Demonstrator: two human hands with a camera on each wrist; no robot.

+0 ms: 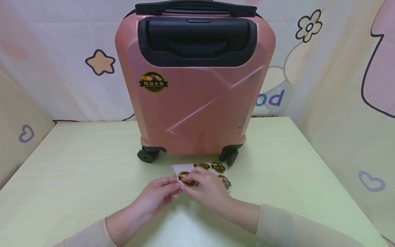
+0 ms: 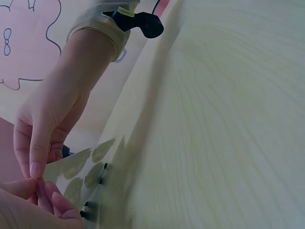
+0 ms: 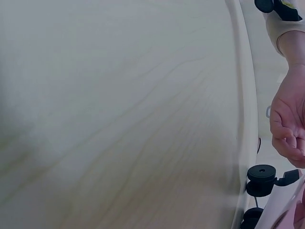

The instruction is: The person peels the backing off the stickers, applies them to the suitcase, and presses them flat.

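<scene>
A white sheet of round black-and-gold fruit stickers (image 1: 176, 168) is held tilted in front of the suitcase. My left hand (image 1: 157, 195) pinches its near left corner between thumb and fingers. With thumb and curled forefinger, my right hand (image 1: 211, 188) pinches at the same corner, over the front left sticker (image 1: 185, 174) and partly covering it. Both sets of fingertips meet there in the left wrist view, where the sheet's back (image 2: 59, 167) faces the camera. A pink hard-shell suitcase (image 1: 197, 103) stands upright behind, a matching sticker (image 1: 153, 82) on its upper left.
The suitcase rests on black wheels (image 1: 148, 155) on a pale wood-grain table (image 1: 77, 164). Its black handle recess (image 1: 197, 41) faces me. Patterned cloth (image 1: 61, 51) hangs behind and along both sides.
</scene>
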